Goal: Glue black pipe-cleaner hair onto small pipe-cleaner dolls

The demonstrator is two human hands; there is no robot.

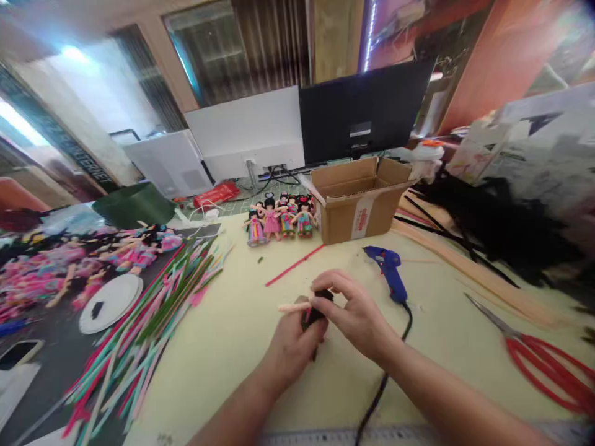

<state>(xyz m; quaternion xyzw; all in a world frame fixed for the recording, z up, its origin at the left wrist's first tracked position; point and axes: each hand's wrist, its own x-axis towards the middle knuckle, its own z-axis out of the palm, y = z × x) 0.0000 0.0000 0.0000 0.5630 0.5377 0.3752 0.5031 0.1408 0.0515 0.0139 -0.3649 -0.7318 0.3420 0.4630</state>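
Note:
Between my two hands, over the pale yellow mat (223,353), is a small doll with black hair (324,295) and a pale pink arm (294,307) that sticks out to the left. My left hand (295,344) is closed around the doll's body from below. The thumb and fingers of my right hand (351,310) pinch the black hair from the right. Most of the doll is hidden by my fingers. A blue glue gun (388,272) lies to the right of my hands, its black cord running toward the front edge. Beyond them lies a red pipe cleaner (294,266).
Several finished dolls (272,220) stand beside an open cardboard box (346,217). Red-handled scissors (534,359) lie at right, below black fibre strips (502,229). Colourful pipe cleaners (162,316), a white plate (111,303) and piled dolls (56,266) occupy the left. Monitors (367,111) stand behind.

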